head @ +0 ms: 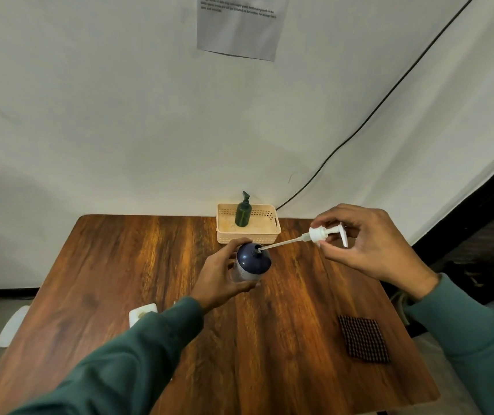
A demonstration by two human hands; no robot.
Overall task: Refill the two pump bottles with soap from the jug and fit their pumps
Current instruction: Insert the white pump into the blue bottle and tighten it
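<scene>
My left hand (220, 275) grips a dark blue bottle (251, 262) standing on the wooden table (119, 265), near its middle. My right hand (368, 244) pinches a white pump (322, 233) held sideways to the right of the bottle. The pump's thin dip tube (281, 243) slants down to the left, and its tip sits at the bottle's open neck. A green pump bottle (243, 214), pump fitted, stands inside a beige basket (248, 235) at the table's back edge. The white jug (142, 314) shows only partly, behind my left sleeve.
A dark checked cloth (364, 338) lies on the table at the right. A black cable (359, 133) runs down the white wall behind the basket. A printed sheet (239, 25) hangs on the wall. The floor drops away past the table's right edge.
</scene>
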